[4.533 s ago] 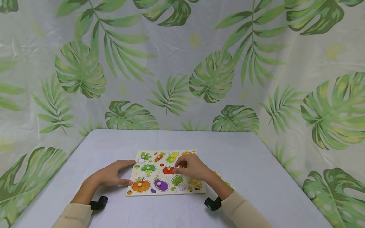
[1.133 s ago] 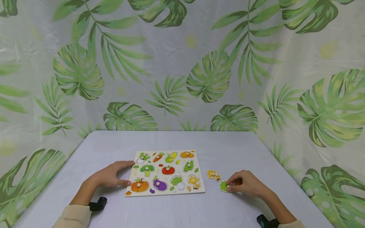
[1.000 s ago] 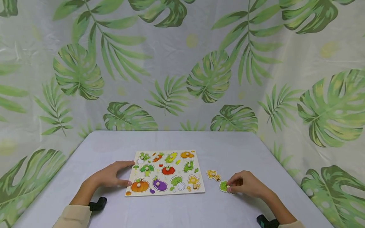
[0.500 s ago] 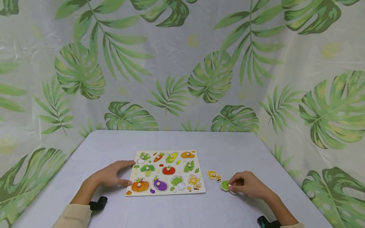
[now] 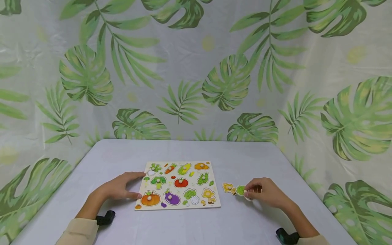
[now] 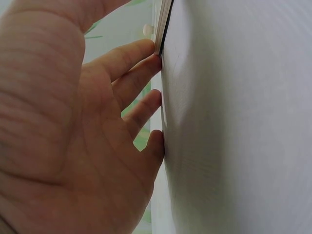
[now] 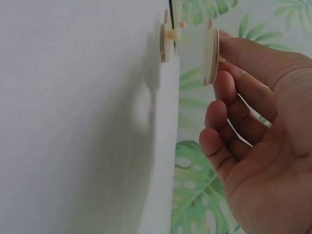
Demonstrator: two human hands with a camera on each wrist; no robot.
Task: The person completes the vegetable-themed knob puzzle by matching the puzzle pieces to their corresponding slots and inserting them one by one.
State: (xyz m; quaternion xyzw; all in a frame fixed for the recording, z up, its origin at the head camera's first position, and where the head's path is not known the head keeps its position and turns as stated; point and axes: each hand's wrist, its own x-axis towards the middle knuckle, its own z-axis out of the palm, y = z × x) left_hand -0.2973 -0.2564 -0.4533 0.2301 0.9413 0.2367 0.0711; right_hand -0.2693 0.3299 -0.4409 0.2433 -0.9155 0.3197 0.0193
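Note:
My right hand pinches a green leafy-vegetable puzzle piece, right of the board. The right wrist view shows this piece edge-on, raised off the tabletop between thumb and fingertips. My left hand is spread at the left side of the white vegetable puzzle board, with thumb and fingertips at its edge. Knobbed pieces such as the tomato, pumpkin and eggplant sit in the board. The leafy-vegetable and mushroom spots show no knobs.
A yellow mushroom puzzle piece lies on the table just left of the held piece, knob up. The white-covered table meets a leaf-print curtain at its back and sides.
My right hand went from the tomato on the board to the leafy-vegetable piece on the table, then lifted it and moved slightly away from me. The left hand stays at the board's edge.

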